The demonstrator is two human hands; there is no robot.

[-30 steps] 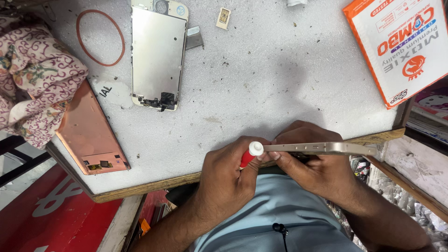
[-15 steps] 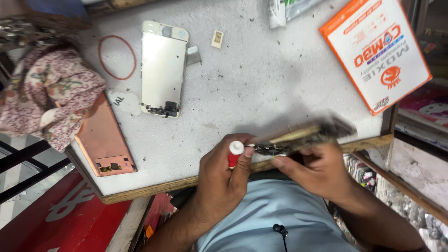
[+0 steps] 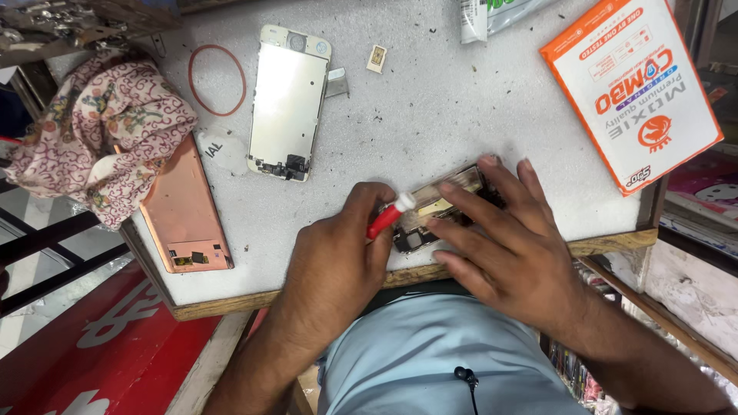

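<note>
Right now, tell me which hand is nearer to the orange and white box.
Right. The right hand lies flat on the opened phone body, just below and left of the orange and white box. The left hand, gripping a red-handled tool, sits farther left.

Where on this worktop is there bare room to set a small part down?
The widest bare patch lies between the white phone screen panel and the orange-and-white box. A smaller one sits left of the left hand, beside the copper back cover. It is crowded around the opened phone body under the right hand.
</note>
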